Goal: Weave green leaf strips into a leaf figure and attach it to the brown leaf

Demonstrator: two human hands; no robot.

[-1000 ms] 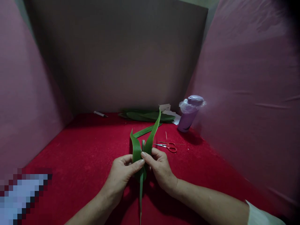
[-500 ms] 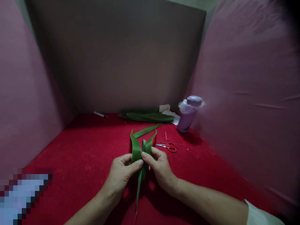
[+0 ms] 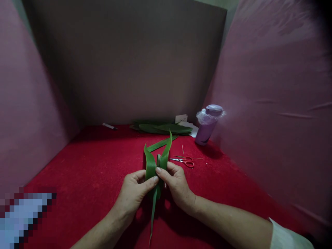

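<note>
Head view: on the red cloth point(image 3: 85, 180), between pink side panels, the left hand point(image 3: 133, 195) and right hand point(image 3: 176, 185) pinch a folded green leaf strip point(image 3: 151, 166) together, fingers closed tight on its looped middle. This looks like mid-fold; any next tuck needs a firm pinch, with the small scissors point(image 3: 185, 161) lying just beyond.

Surface: red cloth point(image 3: 85, 173)
Tool: red-handled scissors point(image 3: 184, 161), lying flat
Container: lilac bottle point(image 3: 207, 125), plastic-wrapped top
Rear edge: stacked green leaves point(image 3: 163, 128); marker pen point(image 3: 110, 126)
</note>
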